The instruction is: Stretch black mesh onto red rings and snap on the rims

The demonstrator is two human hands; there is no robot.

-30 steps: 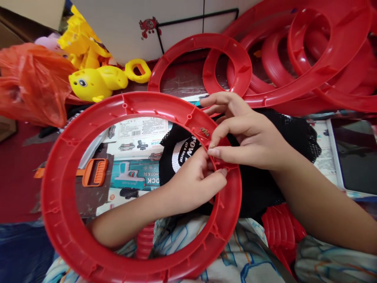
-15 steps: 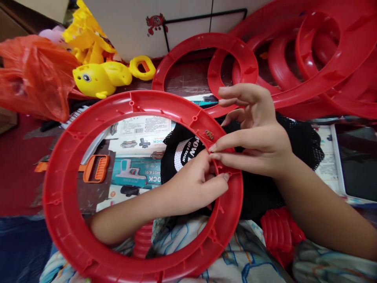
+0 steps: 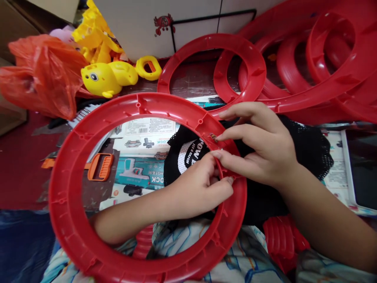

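Right now the red ring [image 3: 73, 165] lies tilted across the person's lap, with the left forearm coming up through its opening. The left hand [image 3: 200, 188] is closed on the ring's inner edge at its right side, thumb on top and fingers curled beneath. The right hand [image 3: 265, 145] reaches in from outside, thumb and forefinger pinched shut on the same stretch of rim, the other 3 fingers lifted. Black mesh [image 3: 306, 153] with a white printed patch sits under the ring just there; whether any of it is caught in that pinch I cannot tell. A small brownish bit [image 3: 213, 137] rests on the rim beside the fingertips. To my eye it could easily be knocked off into the mesh or the printed boxes [image 3: 141, 137] below, since both hands crowd 1 spot. Held at only 1 side, the ring might also tip off the lap.
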